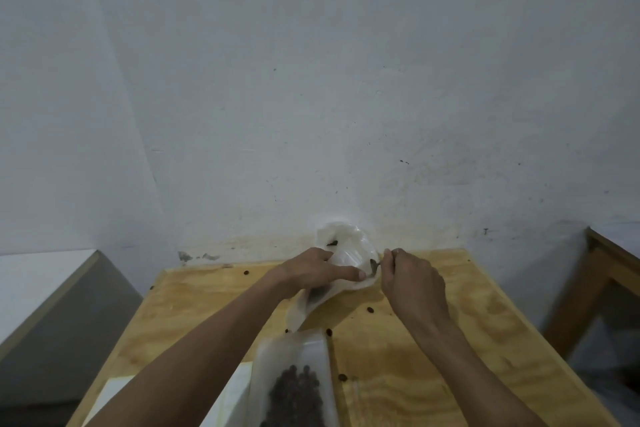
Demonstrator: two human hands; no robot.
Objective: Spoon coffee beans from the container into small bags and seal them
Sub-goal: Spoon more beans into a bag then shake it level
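My left hand (pixel 311 272) grips a small clear plastic bag (pixel 349 256) near the far edge of the wooden table (pixel 433 340), holding its mouth open toward the right. My right hand (pixel 412 282) pinches the handle of a metal spoon (pixel 375 265), whose bowl sits at the bag's mouth. A few dark beans show inside the bag. A second clear bag (pixel 294 378) with a heap of coffee beans lies flat at the near edge between my forearms. The bean container is not visible.
Loose coffee beans (pixel 370 309) are scattered over the tabletop. A white sheet or box (pixel 228 399) lies under my left forearm. A grey-white surface (pixel 52 288) stands to the left, a wooden frame (pixel 595 288) to the right, a white wall behind.
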